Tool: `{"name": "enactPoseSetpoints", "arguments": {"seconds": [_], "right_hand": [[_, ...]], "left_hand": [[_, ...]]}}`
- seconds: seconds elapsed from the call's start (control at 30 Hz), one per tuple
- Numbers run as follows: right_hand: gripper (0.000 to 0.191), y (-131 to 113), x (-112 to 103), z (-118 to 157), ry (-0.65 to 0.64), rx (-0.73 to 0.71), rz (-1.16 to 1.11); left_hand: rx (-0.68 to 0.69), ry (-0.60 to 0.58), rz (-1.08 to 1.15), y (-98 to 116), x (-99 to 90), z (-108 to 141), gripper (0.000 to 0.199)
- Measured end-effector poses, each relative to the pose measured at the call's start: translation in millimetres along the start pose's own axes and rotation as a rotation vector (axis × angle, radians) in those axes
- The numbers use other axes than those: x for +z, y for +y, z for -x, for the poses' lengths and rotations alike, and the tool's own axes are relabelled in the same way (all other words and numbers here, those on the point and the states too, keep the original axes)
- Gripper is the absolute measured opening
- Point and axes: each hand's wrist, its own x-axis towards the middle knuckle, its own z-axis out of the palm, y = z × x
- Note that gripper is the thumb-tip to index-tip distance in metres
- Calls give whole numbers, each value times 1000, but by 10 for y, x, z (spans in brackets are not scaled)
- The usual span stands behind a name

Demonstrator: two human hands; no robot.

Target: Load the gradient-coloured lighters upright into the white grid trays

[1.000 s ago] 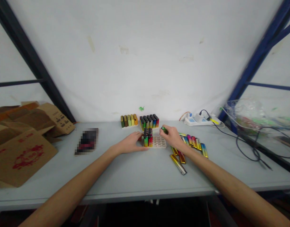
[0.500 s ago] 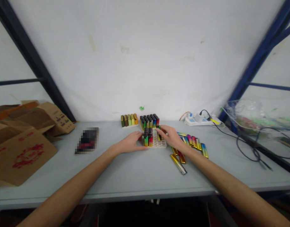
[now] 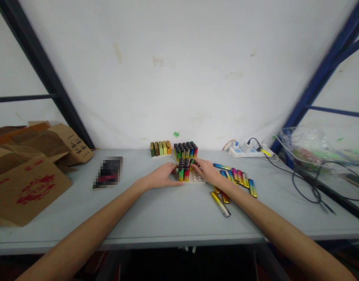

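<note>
A pale tray with rows of round holes (image 3: 197, 181) sits on the table, its left part filled with upright multicoloured lighters (image 3: 184, 174). My left hand (image 3: 162, 175) is wrapped round the tray's left end, thumb along the front and fingers behind. In the fingertips of my right hand (image 3: 206, 171) is a lighter (image 3: 192, 164), held upright over the holes beside the standing ones. The lower end of that lighter is hard to make out. Right of the tray, several shiny lighters (image 3: 240, 176) lie loose, some partly hidden beneath my right forearm.
Behind stand two full sets, yellow-green lighters (image 3: 161, 148) and dark-topped lighters (image 3: 185, 150). A power strip (image 3: 246, 149) with black cables (image 3: 315, 191) is at the right. Cardboard boxes (image 3: 41, 179) and a blurred-out flat item (image 3: 109, 171) lie left.
My right hand has shifted left with the lighter, bringing it close to the standing rows. My left hand stays at the tray's left end.
</note>
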Motion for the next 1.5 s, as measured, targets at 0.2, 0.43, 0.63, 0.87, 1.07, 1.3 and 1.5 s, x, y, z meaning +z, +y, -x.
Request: {"name": "enactPoseSetpoints", "arguments": {"seconds": [0.2, 0.43, 0.63, 0.87, 1.07, 1.3, 1.5], "right_hand": [[17, 69, -21, -23, -43, -72, 38], [26, 368, -361, 92, -150, 29, 225], [24, 695, -597, 208, -218, 299, 406], [14, 721, -592, 186, -260, 272, 410], [12, 560, -569, 130, -22, 241, 156], [27, 199, -548, 115, 247, 99, -253], [29, -89, -488, 117, 307, 126, -391]], "left_hand": [[10, 19, 9, -11, 9, 8, 60], [1, 4, 2, -15, 12, 5, 61], [-5, -3, 6, -3, -5, 8, 61], [1, 12, 2, -22, 7, 10, 60], [-3, -1, -11, 2, -6, 9, 59], [-14, 5, 23, -11, 2, 15, 62], [-1, 1, -2, -45, 25, 9, 64]]}}
